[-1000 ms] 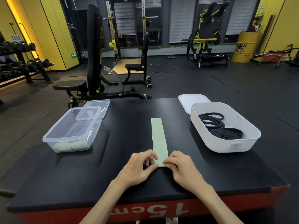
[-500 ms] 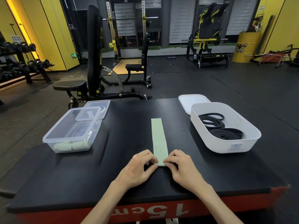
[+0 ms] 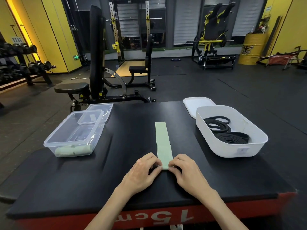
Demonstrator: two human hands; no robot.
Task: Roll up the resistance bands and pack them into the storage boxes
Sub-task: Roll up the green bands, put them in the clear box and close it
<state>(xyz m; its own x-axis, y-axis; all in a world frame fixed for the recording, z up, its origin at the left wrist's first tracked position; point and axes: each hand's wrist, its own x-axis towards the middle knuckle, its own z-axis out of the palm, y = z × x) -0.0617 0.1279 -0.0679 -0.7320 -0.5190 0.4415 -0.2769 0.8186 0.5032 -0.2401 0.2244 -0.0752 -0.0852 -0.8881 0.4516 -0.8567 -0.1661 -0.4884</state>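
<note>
A person's left hand and right hand pinch the two near corners of a green resistance band, fingers curled over its end. The band lies flat, its long axis running straight from 6 o'clock to 12 o'clock, away from the body. Both hands sit level at the near end, neither closer than the other, so the roll looks set to travel toward 12 o'clock along the strip.

At 10 o'clock stands a clear storage box holding rolled green bands, its clear lid tucked behind it. At 2 o'clock a white storage box holds coiled black bands, with a white lid beyond. All rest on a black-topped platform with a red front.

Behind, a gym: a weight bench at 11 o'clock, a dumbbell rack at 9 o'clock, a yellow drum at 2 o'clock.
</note>
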